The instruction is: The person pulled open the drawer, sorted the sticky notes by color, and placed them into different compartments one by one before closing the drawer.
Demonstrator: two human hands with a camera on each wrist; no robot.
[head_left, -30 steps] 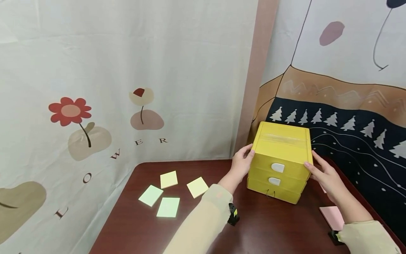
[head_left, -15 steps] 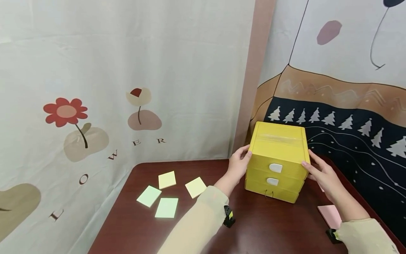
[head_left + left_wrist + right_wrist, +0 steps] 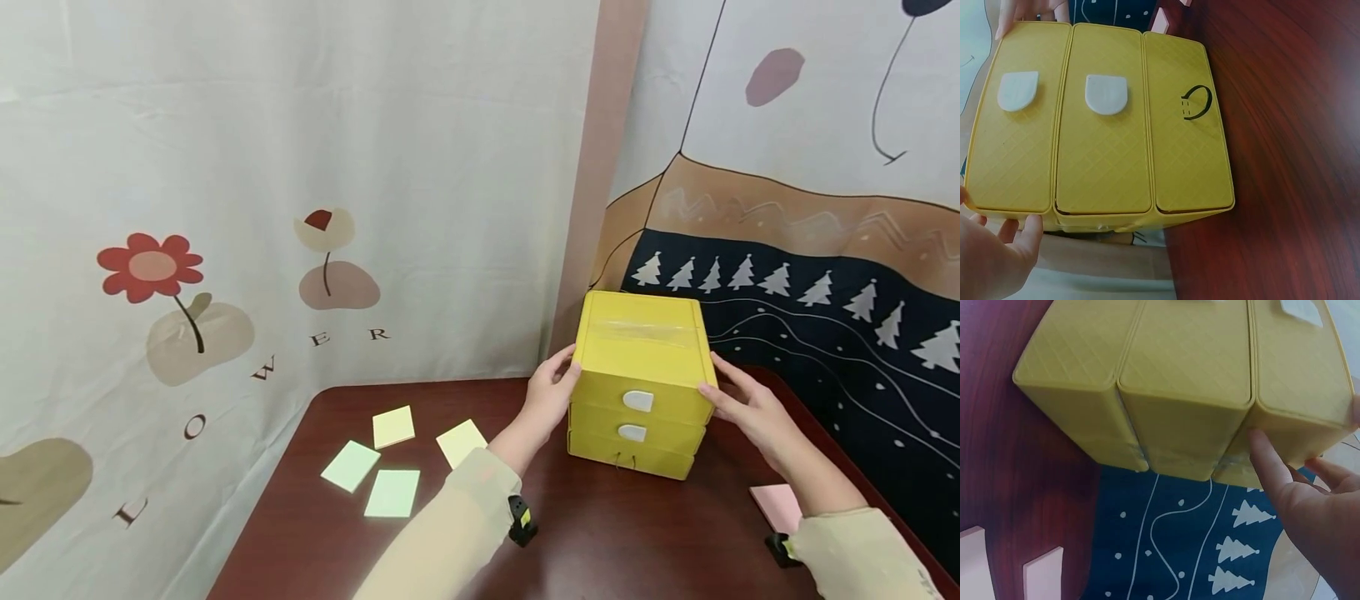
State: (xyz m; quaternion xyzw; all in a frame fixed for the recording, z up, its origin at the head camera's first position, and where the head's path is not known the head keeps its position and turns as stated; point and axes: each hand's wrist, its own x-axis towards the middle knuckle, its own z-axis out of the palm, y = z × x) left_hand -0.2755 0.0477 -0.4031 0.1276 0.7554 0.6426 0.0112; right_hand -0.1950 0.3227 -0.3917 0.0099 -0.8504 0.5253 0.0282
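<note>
A yellow three-drawer box (image 3: 641, 346) stands towards the right back of the dark red-brown table. White tabs (image 3: 1107, 95) mark its upper two drawers, and a thin black loop (image 3: 1200, 103) sticks out of the bottom one. My left hand (image 3: 546, 402) holds the box's left side near the top front corner. On the opposite side my right hand (image 3: 757, 414) holds the matching corner, thumb at the front edge and fingers along the side wall. Clear tape crosses the top. Whether the box touches the table everywhere underneath cannot be seen.
Left of the box lie two pale yellow note pads (image 3: 393, 427) and two mint green note pads (image 3: 393, 493). A pink note pad (image 3: 777, 507) lies near the table's right edge, by my right forearm. Printed curtains (image 3: 465, 208) hang behind the table.
The box has shifted a little to the left, with both hands moving along on its sides. The head view has also turned slightly. The note pads lie as before.
</note>
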